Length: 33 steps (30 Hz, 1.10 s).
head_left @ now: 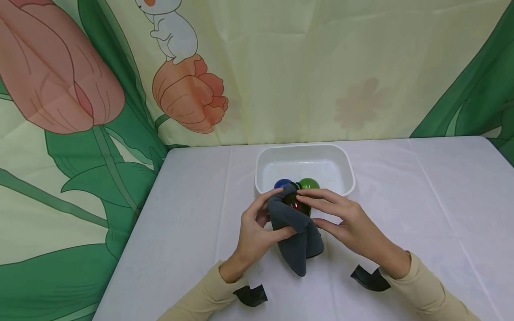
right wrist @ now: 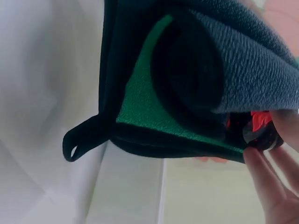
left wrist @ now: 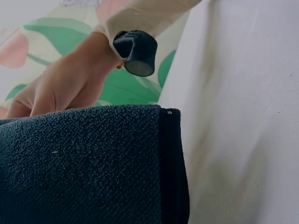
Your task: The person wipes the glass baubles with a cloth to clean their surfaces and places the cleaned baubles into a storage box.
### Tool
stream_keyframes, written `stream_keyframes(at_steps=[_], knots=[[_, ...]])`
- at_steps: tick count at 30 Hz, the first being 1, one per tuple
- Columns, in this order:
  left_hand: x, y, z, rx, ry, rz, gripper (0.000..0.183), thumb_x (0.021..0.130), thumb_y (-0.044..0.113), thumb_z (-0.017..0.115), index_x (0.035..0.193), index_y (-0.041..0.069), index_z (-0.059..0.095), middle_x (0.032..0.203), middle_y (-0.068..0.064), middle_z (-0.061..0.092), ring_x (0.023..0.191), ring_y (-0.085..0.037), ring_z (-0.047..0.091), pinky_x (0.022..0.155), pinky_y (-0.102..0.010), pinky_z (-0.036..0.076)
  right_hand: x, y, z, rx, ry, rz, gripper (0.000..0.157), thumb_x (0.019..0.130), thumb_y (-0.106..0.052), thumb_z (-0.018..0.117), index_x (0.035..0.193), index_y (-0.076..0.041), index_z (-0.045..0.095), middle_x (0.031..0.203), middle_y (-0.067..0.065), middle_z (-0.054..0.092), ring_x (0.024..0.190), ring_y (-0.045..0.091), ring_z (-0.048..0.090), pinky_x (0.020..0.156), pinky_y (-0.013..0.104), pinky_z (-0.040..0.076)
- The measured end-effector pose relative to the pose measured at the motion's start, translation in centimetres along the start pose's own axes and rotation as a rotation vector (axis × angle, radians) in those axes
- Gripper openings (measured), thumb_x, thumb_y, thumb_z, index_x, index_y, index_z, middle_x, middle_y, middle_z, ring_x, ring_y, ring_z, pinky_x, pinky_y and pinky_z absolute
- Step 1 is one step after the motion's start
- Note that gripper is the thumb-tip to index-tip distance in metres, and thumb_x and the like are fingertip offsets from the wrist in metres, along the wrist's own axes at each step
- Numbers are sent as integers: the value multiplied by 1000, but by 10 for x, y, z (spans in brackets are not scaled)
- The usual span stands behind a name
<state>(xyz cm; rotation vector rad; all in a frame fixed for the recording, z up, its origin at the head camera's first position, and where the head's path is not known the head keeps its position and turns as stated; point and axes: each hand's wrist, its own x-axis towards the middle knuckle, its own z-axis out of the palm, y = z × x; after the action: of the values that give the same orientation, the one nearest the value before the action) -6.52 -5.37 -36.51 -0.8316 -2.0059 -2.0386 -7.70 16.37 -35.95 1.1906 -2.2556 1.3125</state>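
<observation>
My left hand (head_left: 257, 232) grips a dark grey-blue towel (head_left: 295, 223) folded round a shiny dark ball (head_left: 303, 207) with red showing on it. Thumb and fingers of my right hand (head_left: 353, 223) lie on opposite sides of this ball, at the towel's open fold. In the right wrist view the towel shows black edging, a green inner face (right wrist: 145, 102) and a hanging loop (right wrist: 77, 144); red and black of the ball (right wrist: 261, 128) peek out beside the fingers. Cloth (left wrist: 79, 163) fills the lower left wrist view. Most of the ball is hidden.
Just behind the hands stands a white tray (head_left: 305, 151) with a blue ball (head_left: 283, 183) and a green ball (head_left: 309, 183) at its near side. A white cloth covers the table (head_left: 192, 200). Behind it hangs a printed curtain (head_left: 281, 89).
</observation>
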Motion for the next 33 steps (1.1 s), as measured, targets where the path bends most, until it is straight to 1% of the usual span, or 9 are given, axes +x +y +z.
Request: stream_keyframes(at_steps=[2, 7, 9, 12, 17, 23, 28, 31, 33], knots=[[0, 0, 0, 0, 0, -2, 68, 67, -15, 73, 127, -8, 45, 111, -24, 60, 98, -21, 61, 75, -35, 53, 0, -2, 0, 45, -7, 57, 63, 70, 10, 73, 128, -5, 54, 130, 9, 51, 116, 21, 52, 89, 22, 45], [-1, -1, 1, 1, -2, -9, 69, 66, -14, 74, 128, -6, 44, 112, -22, 60, 99, -21, 60, 76, -34, 52, -1, -4, 1, 233, -9, 221, 58, 77, 9, 67, 130, -6, 51, 128, 7, 52, 111, 17, 56, 83, 29, 50], [-1, 0, 2, 2, -3, -9, 69, 66, -13, 74, 128, -6, 44, 111, -22, 60, 98, -21, 60, 76, -34, 52, -1, -5, 1, 272, -7, 256, 56, 78, 8, 65, 130, -6, 51, 127, 8, 52, 111, 17, 56, 81, 30, 51], [-1, 0, 2, 5, 1, -8, 68, 66, -13, 74, 128, -6, 45, 110, -22, 61, 96, -20, 60, 75, -34, 52, -1, -6, 0, 269, -11, 267, 55, 79, 6, 65, 131, -7, 51, 127, 7, 52, 111, 16, 56, 82, 30, 50], [0, 1, 2, -4, 3, 11, 67, 66, -15, 73, 126, -8, 46, 110, -24, 60, 95, -21, 61, 74, -35, 53, 0, -8, -2, 173, -19, 198, 59, 77, 7, 68, 132, -8, 50, 127, 4, 52, 110, 16, 56, 84, 29, 49], [2, 3, 2, -7, 5, 27, 66, 66, -16, 72, 126, -9, 46, 110, -25, 60, 95, -21, 61, 73, -35, 53, -1, -6, -3, 54, -9, 87, 71, 68, 11, 74, 132, -9, 50, 131, 3, 49, 114, 18, 53, 89, 23, 46], [2, 4, 2, -19, 2, 24, 66, 66, -17, 72, 126, -10, 45, 110, -26, 60, 97, -22, 61, 74, -36, 53, -1, -3, -2, -74, 21, -61, 47, 84, -18, 67, 127, -5, 55, 130, 11, 50, 118, 22, 50, 91, 18, 42], [2, 3, 1, -28, 0, 16, 66, 66, -17, 72, 126, -9, 45, 111, -26, 59, 97, -22, 61, 74, -36, 53, -1, -2, 0, -115, 39, -133, 44, 92, -31, 53, 124, -2, 57, 128, 15, 52, 116, 23, 51, 90, 16, 42], [2, 3, 1, -32, -2, 14, 66, 66, -17, 71, 126, -9, 45, 112, -25, 59, 97, -23, 61, 74, -36, 53, 0, -2, 0, -122, 45, -152, 44, 92, -31, 51, 124, -1, 57, 127, 16, 52, 116, 22, 51, 89, 15, 43]])
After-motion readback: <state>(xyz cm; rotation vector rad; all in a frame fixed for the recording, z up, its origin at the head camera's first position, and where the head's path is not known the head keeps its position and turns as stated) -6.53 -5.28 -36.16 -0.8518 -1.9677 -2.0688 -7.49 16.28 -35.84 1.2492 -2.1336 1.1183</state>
